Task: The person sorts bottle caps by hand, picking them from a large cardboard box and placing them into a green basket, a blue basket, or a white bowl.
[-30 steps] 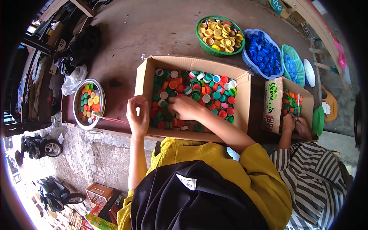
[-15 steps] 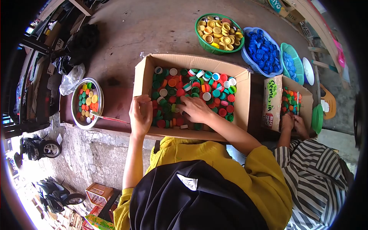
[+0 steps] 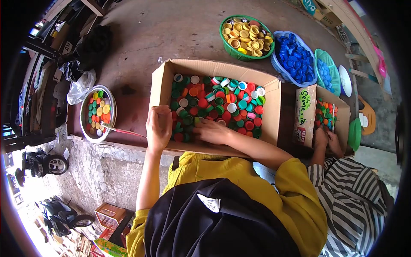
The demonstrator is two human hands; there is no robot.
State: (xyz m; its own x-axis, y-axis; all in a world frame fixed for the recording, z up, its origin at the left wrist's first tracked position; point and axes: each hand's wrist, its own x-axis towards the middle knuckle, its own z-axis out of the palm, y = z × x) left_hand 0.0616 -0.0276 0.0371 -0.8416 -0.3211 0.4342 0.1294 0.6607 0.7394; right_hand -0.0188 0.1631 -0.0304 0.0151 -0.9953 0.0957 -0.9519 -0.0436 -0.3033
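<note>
A large open cardboard box [image 3: 218, 66] stands in front of me, filled with mixed bottle caps [image 3: 227, 103] in red, green, white, orange and teal. My right hand [image 3: 212, 131] lies palm down on the caps near the box's front wall, fingers stretched to the left. At the box's front left corner is my left hand [image 3: 158, 126], its back toward the camera and its fingers curled. What it holds is hidden.
On the left, a metal plate [image 3: 84, 112] of caps has a red stick [image 3: 122, 130] across its rim. Behind the box stand baskets of yellow caps [image 3: 233, 51], blue caps [image 3: 295, 53] and light-blue caps [image 3: 327, 70]. To the right, another person's hands [image 3: 325, 139] work in a smaller box [image 3: 305, 113].
My right hand has slid back across the caps toward the box's front wall. My left hand has dropped slightly and moved closer to the box corner.
</note>
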